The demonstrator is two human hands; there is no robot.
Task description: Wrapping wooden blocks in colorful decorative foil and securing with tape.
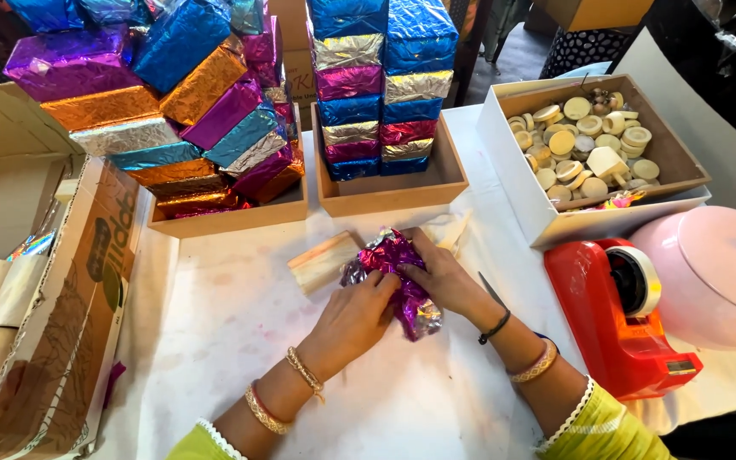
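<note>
Purple foil [398, 277] lies crumpled round a small block near the middle of the white bench [240, 341], just in front of a bare wooden block [324, 261]. The left hand [355, 317] presses it from the near side, the right hand [443, 277] grips its far side. It looks light, thin and easily torn; best held through the block inside.
</note>
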